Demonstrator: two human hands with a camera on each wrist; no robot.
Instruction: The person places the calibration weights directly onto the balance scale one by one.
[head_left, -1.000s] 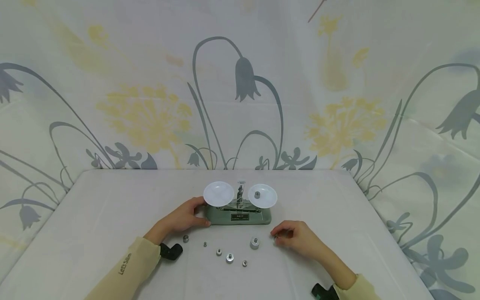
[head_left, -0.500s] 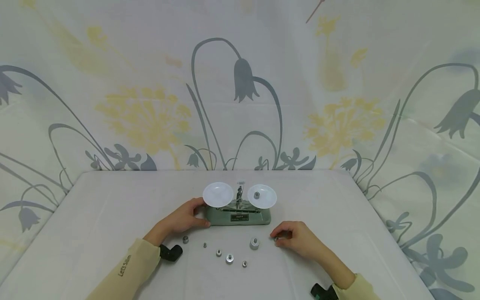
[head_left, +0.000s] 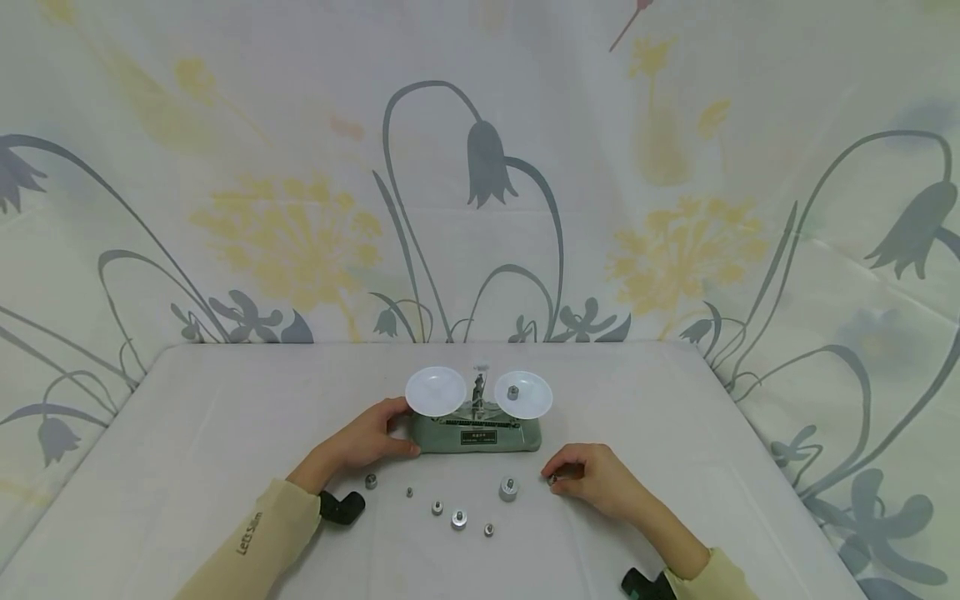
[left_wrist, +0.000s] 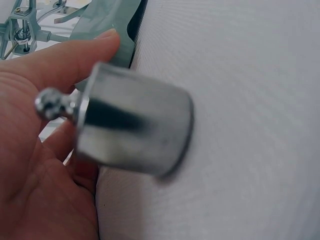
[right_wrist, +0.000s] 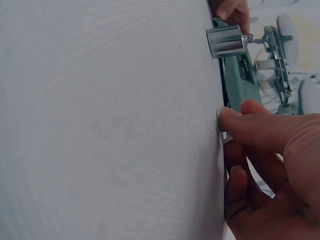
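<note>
A green-based balance scale (head_left: 477,435) with two white pans stands at the middle of the table. My left hand (head_left: 369,435) holds the left end of its base, thumb along the front and the other fingers partly hidden behind. A small metal weight sits in the right pan (head_left: 534,406). Right of the scale, my right hand (head_left: 600,477) pinches a small metal weight (head_left: 552,480) at table level; the fingers mostly hide it. Just below the left palm stands a knobbed cylinder weight (left_wrist: 135,122), large in the left wrist view.
Several metal weights stand loose in front of the scale, among them the largest one (head_left: 508,489), a middle one (head_left: 459,519) and a tiny one (head_left: 409,492). A white cloth covers the table (head_left: 225,400). Behind it hangs a flower-patterned curtain (head_left: 315,125).
</note>
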